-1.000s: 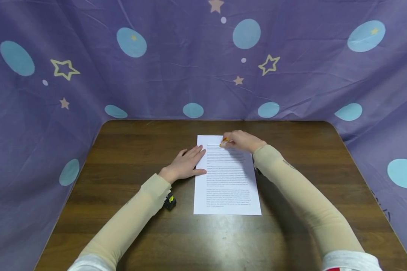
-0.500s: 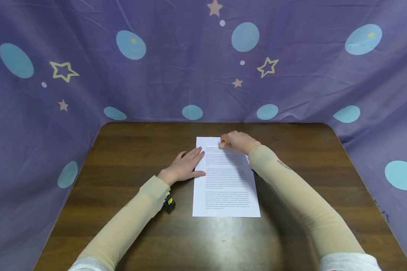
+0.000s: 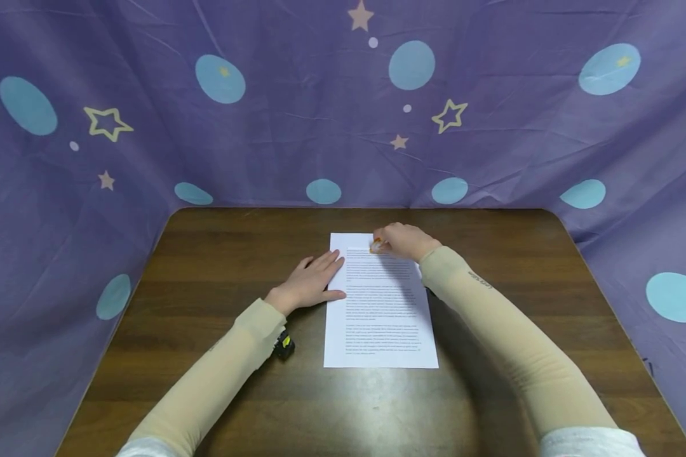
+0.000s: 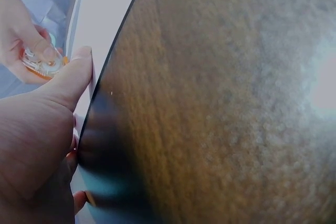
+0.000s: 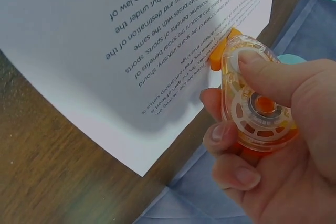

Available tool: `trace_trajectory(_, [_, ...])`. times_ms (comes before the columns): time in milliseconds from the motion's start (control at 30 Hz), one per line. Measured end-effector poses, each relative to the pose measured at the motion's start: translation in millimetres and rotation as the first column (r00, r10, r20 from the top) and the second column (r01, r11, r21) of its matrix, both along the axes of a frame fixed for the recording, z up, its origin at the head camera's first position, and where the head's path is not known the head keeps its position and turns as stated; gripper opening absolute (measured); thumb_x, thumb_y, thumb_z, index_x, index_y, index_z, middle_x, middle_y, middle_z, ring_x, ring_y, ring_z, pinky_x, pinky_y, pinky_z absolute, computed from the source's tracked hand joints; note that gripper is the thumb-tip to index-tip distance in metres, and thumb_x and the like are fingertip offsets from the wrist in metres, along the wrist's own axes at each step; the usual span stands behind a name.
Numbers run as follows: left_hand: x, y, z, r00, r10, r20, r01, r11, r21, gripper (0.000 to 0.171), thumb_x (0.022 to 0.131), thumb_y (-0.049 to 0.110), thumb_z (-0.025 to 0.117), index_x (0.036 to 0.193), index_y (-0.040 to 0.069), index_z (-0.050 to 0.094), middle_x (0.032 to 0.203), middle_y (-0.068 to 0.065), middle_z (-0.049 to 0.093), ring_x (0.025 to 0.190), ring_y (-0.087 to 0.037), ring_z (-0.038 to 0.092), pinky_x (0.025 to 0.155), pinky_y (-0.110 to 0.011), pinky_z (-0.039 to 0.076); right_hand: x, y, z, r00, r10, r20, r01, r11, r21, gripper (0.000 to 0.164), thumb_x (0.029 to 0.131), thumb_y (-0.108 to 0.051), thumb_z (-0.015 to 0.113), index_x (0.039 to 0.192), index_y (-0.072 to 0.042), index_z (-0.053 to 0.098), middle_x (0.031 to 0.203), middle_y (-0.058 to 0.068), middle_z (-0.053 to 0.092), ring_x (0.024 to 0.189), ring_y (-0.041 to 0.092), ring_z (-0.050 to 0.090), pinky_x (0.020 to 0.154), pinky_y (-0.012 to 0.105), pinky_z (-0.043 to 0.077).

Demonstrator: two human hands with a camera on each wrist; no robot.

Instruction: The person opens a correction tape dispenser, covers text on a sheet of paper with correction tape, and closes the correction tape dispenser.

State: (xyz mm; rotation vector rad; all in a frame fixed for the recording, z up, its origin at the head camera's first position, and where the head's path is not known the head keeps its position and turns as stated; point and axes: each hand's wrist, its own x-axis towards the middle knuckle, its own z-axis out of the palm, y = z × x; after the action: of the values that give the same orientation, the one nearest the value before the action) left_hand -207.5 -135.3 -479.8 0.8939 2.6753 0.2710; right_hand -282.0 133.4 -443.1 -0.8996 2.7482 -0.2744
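Note:
A printed sheet of paper [image 3: 380,311] lies flat on the wooden table. My left hand [image 3: 307,280] rests spread on its left edge, fingers straight, thumb on the margin. Near the top line of text, my right hand [image 3: 407,241] grips a clear and orange correction tape [image 5: 257,114]. In the right wrist view the thumb presses its side and the fingers curl beneath, with the orange tip [image 5: 218,56] right at the printed lines. The left wrist view also catches the correction tape [image 4: 44,64] beyond my left thumb [image 4: 73,80].
The brown wooden table [image 3: 234,247] extends around the paper on all sides. A purple curtain [image 3: 274,95] with stars and blue ovals hangs behind it and at both sides. A small black device [image 3: 284,344] sits under the left wrist.
The right hand and wrist have shifted slightly left, with the correction tape staying near the top text line. The left hand stays in place on the paper. The head view has tilted slightly up.

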Motion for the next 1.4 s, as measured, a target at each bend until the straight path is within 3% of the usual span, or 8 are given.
trace_trajectory(367, [-5.9, -2.7, -14.3, 1.000, 0.006, 0.010, -0.006, 0.999, 0.037, 0.088, 0.103, 0.058, 0.056, 0.167, 0.008, 0.021, 0.175, -0.011, 0.012, 0.161, -0.027, 0.010, 0.125, -0.060, 0.011, 2.5, 7.3, -0.1, 1.000, -0.002, 0.001, 0.002, 1.000, -0.024, 0.016, 0.098, -0.019, 0.075, 0.113, -0.012, 0.076, 0.110, 0.004, 0.075, 0.100, 0.024, 0.070, 0.088, 0.044, 0.058])
trace_trajectory(633, [-6.0, -3.0, -12.6, 1.000, 0.006, 0.006, -0.007, 1.000, 0.017, 0.088, 0.103, 0.058, 0.054, 0.167, 0.007, 0.021, 0.174, -0.012, 0.012, 0.161, -0.027, 0.011, 0.125, -0.061, 0.013, 2.6, 12.3, 0.0, 1.000, -0.021, 0.019, 0.022, 0.999, -0.045, 0.016, 0.098, -0.020, 0.075, 0.113, -0.014, 0.076, 0.109, 0.004, 0.075, 0.101, 0.025, 0.068, 0.090, 0.046, 0.056])
trace_trajectory(1033, [-7.4, -2.9, -15.7, 1.000, 0.001, 0.001, -0.001, 1.000, 0.016, 0.088, 0.103, 0.059, 0.055, 0.167, 0.008, 0.022, 0.175, -0.010, 0.012, 0.161, -0.026, 0.010, 0.125, -0.061, 0.014, 1.1, 18.1, -9.9, 0.999, 0.030, 0.027, -0.027, 0.995, -0.099, 0.019, 0.101, -0.015, 0.070, 0.120, -0.015, 0.071, 0.107, 0.006, 0.070, 0.097, 0.024, 0.065, 0.088, 0.042, 0.055])
trace_trajectory(1400, [-3.2, 0.6, -5.1, 1.000, 0.005, 0.003, -0.005, 1.000, -0.009, 0.086, 0.104, 0.055, 0.056, 0.166, 0.007, 0.022, 0.174, -0.013, 0.013, 0.161, -0.028, 0.012, 0.125, -0.061, 0.014, -0.6, 9.2, -9.0, 1.000, 0.011, 0.013, -0.010, 0.994, -0.106, 0.020, 0.101, -0.018, 0.070, 0.121, -0.015, 0.070, 0.107, 0.007, 0.069, 0.098, 0.026, 0.065, 0.089, 0.043, 0.055])
